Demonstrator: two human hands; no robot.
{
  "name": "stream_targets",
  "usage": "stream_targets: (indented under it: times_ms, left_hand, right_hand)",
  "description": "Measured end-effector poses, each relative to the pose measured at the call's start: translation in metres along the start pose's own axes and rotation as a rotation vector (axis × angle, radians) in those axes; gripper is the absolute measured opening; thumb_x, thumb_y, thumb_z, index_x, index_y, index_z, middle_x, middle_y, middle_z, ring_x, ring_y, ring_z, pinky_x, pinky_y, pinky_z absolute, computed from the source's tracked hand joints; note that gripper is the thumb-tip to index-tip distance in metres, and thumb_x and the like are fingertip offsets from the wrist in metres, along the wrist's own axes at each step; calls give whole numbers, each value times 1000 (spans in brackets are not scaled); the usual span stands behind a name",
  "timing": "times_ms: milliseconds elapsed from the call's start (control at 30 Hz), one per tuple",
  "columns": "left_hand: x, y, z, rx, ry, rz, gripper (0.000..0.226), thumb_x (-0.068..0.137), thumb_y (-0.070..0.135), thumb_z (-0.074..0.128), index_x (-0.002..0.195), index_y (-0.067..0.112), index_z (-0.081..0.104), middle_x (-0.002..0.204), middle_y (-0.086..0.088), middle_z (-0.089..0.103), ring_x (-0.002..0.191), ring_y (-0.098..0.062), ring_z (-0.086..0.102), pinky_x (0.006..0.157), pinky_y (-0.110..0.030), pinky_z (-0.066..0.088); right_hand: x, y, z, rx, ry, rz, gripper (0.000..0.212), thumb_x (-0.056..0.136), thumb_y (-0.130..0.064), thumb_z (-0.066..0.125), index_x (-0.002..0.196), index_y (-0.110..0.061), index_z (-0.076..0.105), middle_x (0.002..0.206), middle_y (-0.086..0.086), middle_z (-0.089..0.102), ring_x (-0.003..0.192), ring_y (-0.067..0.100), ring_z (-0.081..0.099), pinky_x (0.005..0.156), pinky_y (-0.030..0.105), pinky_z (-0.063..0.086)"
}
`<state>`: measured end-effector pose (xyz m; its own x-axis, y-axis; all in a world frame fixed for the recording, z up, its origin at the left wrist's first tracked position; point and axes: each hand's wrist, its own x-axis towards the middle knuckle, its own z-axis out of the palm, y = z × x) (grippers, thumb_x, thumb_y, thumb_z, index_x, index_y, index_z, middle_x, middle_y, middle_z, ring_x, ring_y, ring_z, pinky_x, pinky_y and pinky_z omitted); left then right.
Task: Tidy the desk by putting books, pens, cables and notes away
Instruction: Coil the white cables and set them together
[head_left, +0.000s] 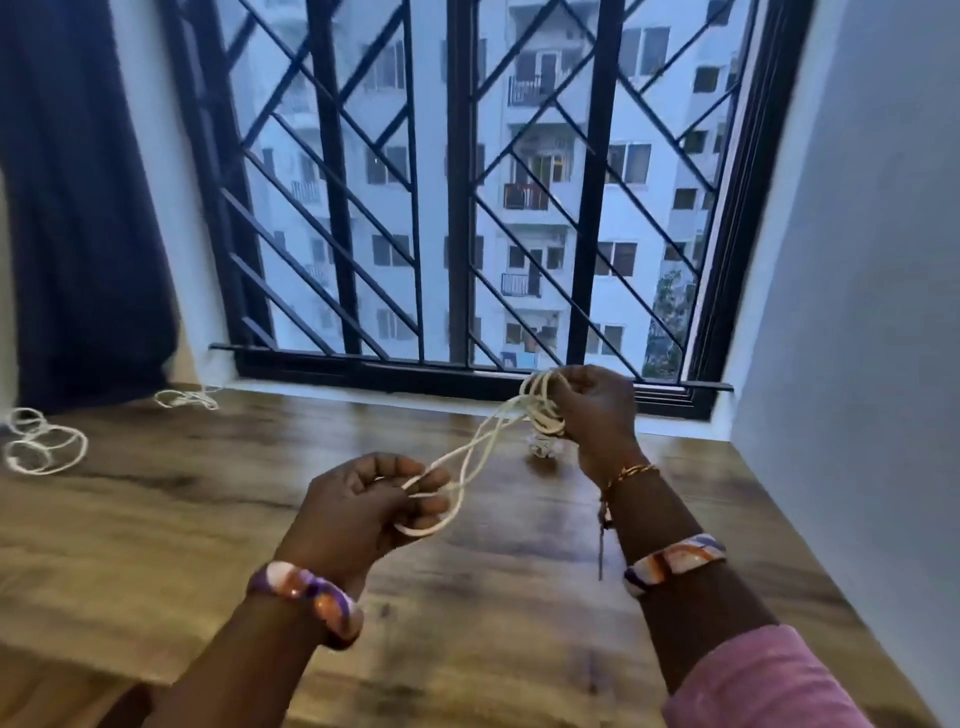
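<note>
Here the right hand, raised, clutches a coiled white cable. The left hand pinches its loose loop. Two more cables lie far left on the surface.

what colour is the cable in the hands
White, or off-white; the cable shows best in the head view, strung between both hands.

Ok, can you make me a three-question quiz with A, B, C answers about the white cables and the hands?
1. Where do the loose white cables lie?
A. far left of the wooden desk
B. on the window sill
C. on the floor

2. What colour is the curtain?
A. red
B. dark blue
C. yellow

3. What is the right hand doing?
A. lying flat
B. holding a coiled cable
C. holding a pen

Answers: 1 A, they rest at the desk's left edge. 2 B, it hangs dark blue on the left. 3 B, its fingers wrap the coil while the left hand grips the cable's free loop.
</note>
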<state>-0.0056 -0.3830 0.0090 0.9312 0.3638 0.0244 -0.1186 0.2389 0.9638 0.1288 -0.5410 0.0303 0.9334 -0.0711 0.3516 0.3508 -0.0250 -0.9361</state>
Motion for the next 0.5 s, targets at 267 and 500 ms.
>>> stream_targets:
  times_ms: [267, 500]
  left_hand:
    - [-13, 66, -20, 1101, -68, 405, 13, 85, 10, 61, 89, 13, 73, 85, 3, 64, 76, -6, 56, 71, -18, 45]
    - [-59, 112, -23, 635, -180, 587, 16, 71, 19, 76, 68, 26, 62, 62, -4, 66, 53, -14, 65, 54, -31, 57]
  right_hand:
    - [-52, -86, 8, -58, -182, -123, 13, 78, -7, 71, 69, -6, 62, 58, 6, 57, 39, 0, 53, 40, 13, 41]
    - [-114, -128, 53, -200, -66, -324, 25, 75, -9, 72, 60, -19, 54, 56, -1, 55, 40, -1, 50, 42, 16, 39]
